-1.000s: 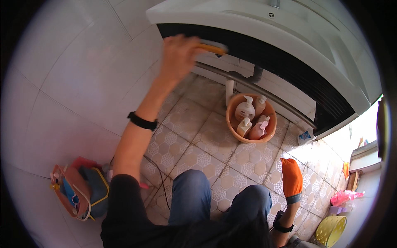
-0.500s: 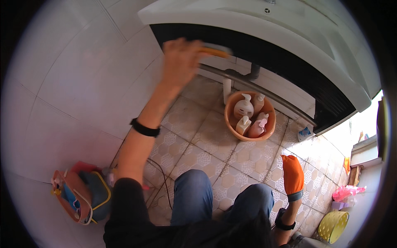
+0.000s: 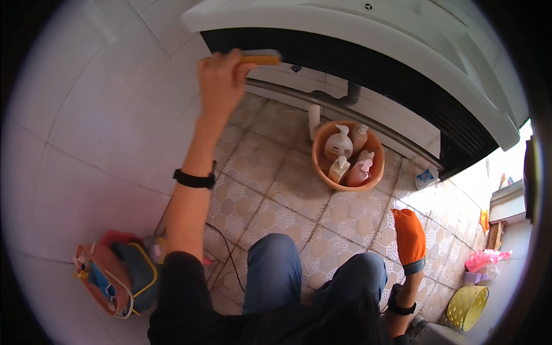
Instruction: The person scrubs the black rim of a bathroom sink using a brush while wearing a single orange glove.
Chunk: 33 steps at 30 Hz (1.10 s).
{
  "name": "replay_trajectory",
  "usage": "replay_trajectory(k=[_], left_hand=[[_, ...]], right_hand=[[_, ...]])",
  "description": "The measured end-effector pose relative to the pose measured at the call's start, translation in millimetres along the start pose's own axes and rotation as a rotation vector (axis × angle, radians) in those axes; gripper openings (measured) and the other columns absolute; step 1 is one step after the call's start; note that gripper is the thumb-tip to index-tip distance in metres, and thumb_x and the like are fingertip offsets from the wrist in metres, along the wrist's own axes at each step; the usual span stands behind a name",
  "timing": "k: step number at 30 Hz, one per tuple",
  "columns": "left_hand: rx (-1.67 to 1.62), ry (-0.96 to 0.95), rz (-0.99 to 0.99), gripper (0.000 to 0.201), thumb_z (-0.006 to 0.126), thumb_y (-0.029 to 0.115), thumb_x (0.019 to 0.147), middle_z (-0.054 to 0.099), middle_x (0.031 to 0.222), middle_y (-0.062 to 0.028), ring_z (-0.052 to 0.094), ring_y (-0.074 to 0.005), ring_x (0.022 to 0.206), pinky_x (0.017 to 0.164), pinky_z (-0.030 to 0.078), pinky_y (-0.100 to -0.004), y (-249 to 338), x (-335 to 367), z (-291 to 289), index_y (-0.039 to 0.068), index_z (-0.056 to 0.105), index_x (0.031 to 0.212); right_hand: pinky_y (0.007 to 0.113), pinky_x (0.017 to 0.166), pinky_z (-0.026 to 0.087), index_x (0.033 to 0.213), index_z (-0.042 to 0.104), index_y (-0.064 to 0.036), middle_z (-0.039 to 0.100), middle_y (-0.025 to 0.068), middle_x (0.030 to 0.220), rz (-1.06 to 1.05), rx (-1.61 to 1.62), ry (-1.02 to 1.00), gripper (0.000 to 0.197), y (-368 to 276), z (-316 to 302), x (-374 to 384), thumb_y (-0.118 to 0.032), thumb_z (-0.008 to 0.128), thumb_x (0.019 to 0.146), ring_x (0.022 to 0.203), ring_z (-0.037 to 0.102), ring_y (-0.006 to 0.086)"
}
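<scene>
My left hand (image 3: pixel 221 77) is raised at the far side, closed around a brush (image 3: pixel 261 59) with an orange-yellow body and a pale edge along its upper side. The brush is held at the black front panel (image 3: pixel 356 68) below the white sink basin (image 3: pixel 287 22). My right hand (image 3: pixel 409 238) hangs low beside my right knee, covered by an orange mitt-like glove with a grey cuff. The glove hides its fingers, so I cannot tell if it is open or closed.
An orange basin (image 3: pixel 318 167) with several pump and spray bottles stands under the sink, below a metal bar (image 3: pixel 345 109). At the left wall lie pink and grey baskets (image 3: pixel 138 270). A white-blue bottle (image 3: pixel 424 179) and a yellow basket (image 3: pixel 468 307) are on the right.
My left hand and the brush have moved left along the black panel. The view has shifted slightly, while my right hand stays low by my knee.
</scene>
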<state>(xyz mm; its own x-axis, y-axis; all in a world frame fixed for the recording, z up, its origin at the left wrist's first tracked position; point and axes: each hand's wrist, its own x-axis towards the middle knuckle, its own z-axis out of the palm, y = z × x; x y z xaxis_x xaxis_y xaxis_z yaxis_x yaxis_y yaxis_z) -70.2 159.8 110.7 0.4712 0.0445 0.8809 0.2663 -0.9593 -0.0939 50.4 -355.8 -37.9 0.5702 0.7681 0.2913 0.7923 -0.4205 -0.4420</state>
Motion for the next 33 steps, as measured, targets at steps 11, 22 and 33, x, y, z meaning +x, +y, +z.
replay_trajectory(k=[11,22,33], left_hand=[[-0.305,0.04,0.088,0.019,0.077,0.031,0.094,0.062,0.069,-0.0062,0.058,-0.0245,0.074,0.079,0.041,-0.0414,161,22,26,0.013,0.069,0.092],[0.081,0.006,-0.028,0.023,0.079,0.03,0.094,0.063,0.068,-0.0059,0.059,-0.0277,0.07,0.079,0.042,-0.0421,-85,-10,-16,0.008,0.073,0.099],[-0.088,-0.031,0.124,0.024,0.079,0.029,0.095,0.061,0.072,-0.006,0.057,-0.0243,0.074,0.084,0.041,-0.0399,-39,-9,-4,0.007,0.071,0.101]], right_hand=[[0.043,0.101,0.053,0.129,0.072,-0.0077,0.07,0.016,0.122,-0.108,-0.047,-0.056,0.04,-36,8,27,0.001,0.06,0.093,0.114,0.067,0.0377],[0.039,0.092,0.055,0.122,0.074,-0.0046,0.07,0.0162,0.114,0.004,-0.118,0.001,0.028,-6,-10,6,0.001,0.063,0.096,0.104,0.069,0.0361],[0.039,0.091,0.056,0.122,0.074,-0.0058,0.071,0.0158,0.115,-0.072,-0.07,0.0,0.029,-19,1,31,0.0,0.066,0.095,0.104,0.069,0.0355]])
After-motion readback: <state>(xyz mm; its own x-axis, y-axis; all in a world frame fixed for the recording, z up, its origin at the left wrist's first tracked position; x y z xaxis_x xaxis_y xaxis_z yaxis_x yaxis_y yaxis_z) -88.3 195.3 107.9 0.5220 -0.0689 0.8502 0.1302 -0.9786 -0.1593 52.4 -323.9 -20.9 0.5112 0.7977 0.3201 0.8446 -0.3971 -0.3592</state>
